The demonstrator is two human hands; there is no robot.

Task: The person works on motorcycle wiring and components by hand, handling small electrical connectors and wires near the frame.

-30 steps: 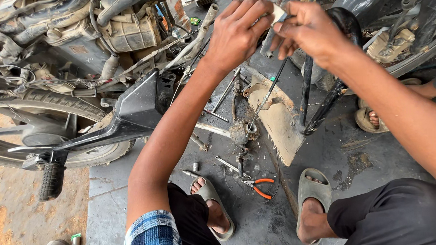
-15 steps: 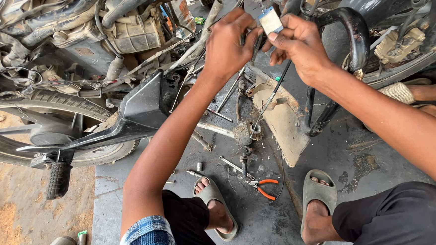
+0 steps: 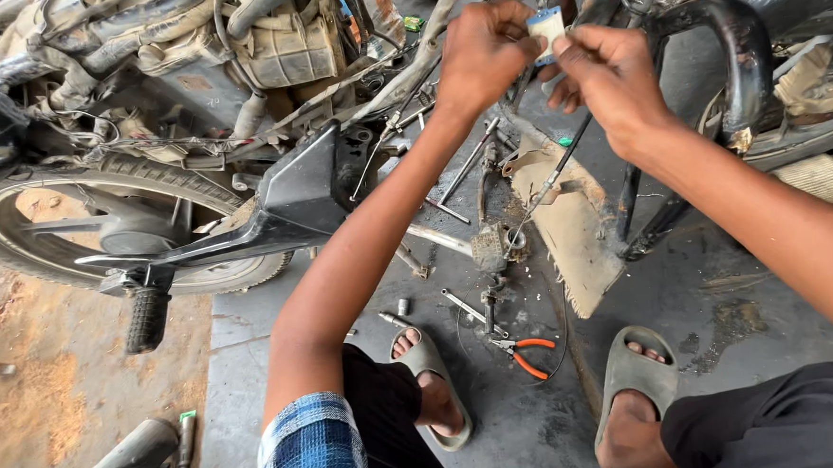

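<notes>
Both hands meet high in front of the motorcycle. The left hand and right hand pinch a small white-and-blue packet between their fingertips, other fingers curled. Orange-handled pliers lie on the floor below.

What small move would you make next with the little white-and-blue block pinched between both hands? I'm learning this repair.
Probably steady the small white-and-blue block with the left hand while the right hand works its edge: both hands pinch it in mid-air above the thin grey cable.
</notes>
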